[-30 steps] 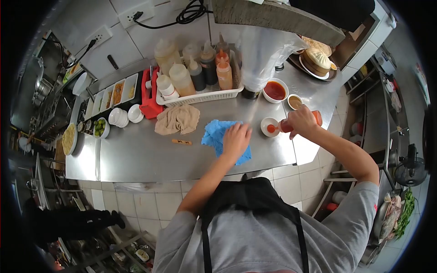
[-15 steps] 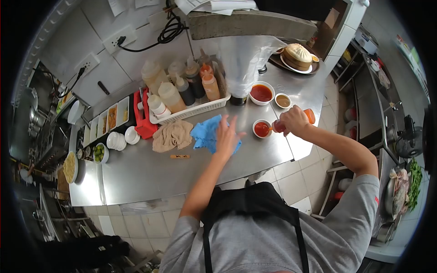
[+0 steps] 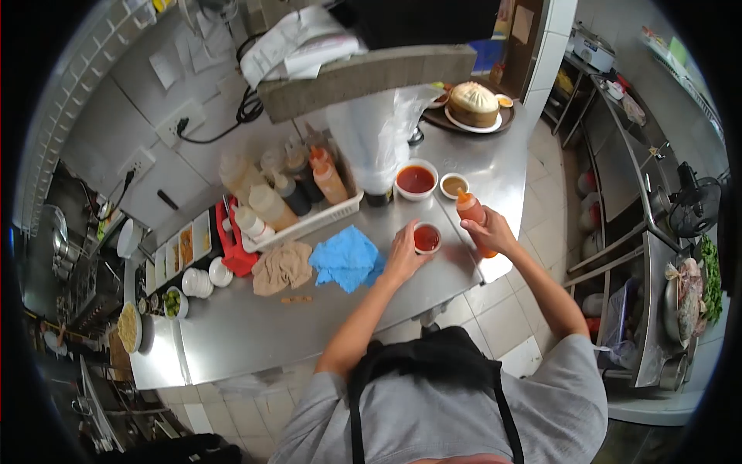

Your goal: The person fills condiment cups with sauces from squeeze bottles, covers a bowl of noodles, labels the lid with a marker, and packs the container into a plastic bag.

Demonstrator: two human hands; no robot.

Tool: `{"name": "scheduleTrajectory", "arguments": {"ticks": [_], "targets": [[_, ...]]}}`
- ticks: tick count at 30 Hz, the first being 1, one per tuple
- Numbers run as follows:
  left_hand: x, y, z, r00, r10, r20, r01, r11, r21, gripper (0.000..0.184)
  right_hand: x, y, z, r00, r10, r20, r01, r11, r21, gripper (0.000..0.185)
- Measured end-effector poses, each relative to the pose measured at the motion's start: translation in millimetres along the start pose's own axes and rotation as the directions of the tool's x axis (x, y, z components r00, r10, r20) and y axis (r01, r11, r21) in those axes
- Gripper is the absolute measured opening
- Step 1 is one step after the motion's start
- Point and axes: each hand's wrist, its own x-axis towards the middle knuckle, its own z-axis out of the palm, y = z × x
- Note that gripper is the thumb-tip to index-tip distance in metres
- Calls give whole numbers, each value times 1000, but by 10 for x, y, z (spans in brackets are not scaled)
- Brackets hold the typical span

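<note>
My left hand [image 3: 403,255] has its fingers around the side of a small white bowl [image 3: 427,237] of red sauce on the steel counter. In my right hand [image 3: 495,230] is an orange-red squeeze bottle [image 3: 469,208], its nozzle pointing up, just right of that bowl. Behind them stand a larger white bowl of red sauce [image 3: 416,179] and a small dish of brown sauce [image 3: 455,186]. A crumpled blue cloth [image 3: 346,258] lies left of my left hand, next to a tan cloth [image 3: 282,267].
A white basket [image 3: 309,224] of squeeze bottles stands along the wall. At the back right, a dark tray [image 3: 495,122] bears a bamboo steamer with a large bun [image 3: 474,99]. Stacked white dishes [image 3: 198,283], a bowl of green limes [image 3: 175,302] and a red holder [image 3: 236,246] are on the left.
The bottle, tipped over the small bowl before, is now nozzle-up in my right hand. My left hand has gone from the blue cloth to the small bowl. The camera view has shifted.
</note>
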Motion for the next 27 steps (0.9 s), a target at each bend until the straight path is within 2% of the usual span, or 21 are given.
{"name": "scheduleTrajectory", "arguments": {"ticks": [1, 3, 5, 8, 12, 15, 21, 24, 27], "targets": [[21, 19, 26, 1000, -4, 3, 4, 1000, -14, 88, 61, 63, 28, 999, -10, 49, -3, 966, 258, 69], [86, 55, 76, 1000, -3, 9, 3, 999, -36, 86, 205, 183, 40, 983, 96, 159, -161, 870, 465, 68], [150, 81, 117, 1000, -4, 9, 5, 999, -52, 85, 319, 263, 51, 943, 179, 279, -318, 725, 611, 63], [244, 59, 199, 1000, -13, 2, 13, 998, -66, 83, 443, 341, 66, 911, 134, 389, -400, 507, 763, 60], [320, 76, 243, 999, 26, -29, -28, 999, -42, 82, 545, 393, 12, 907, 73, 414, -396, 478, 784, 59], [395, 94, 284, 999, 1, -34, -2, 999, -38, 81, 625, 498, -17, 902, -7, 431, -360, 537, 763, 63], [567, 134, 373, 997, 21, -76, -24, 999, -31, 79, 831, 592, 30, 901, -80, 426, -340, 480, 809, 65], [637, 102, 426, 995, 21, -99, -22, 1000, -13, 78, 969, 570, 31, 896, -49, 442, -379, 437, 816, 66], [674, 102, 486, 990, 11, -140, -12, 1000, -9, 78, 1114, 638, 39, 896, -71, 438, -349, 495, 796, 70]]}}
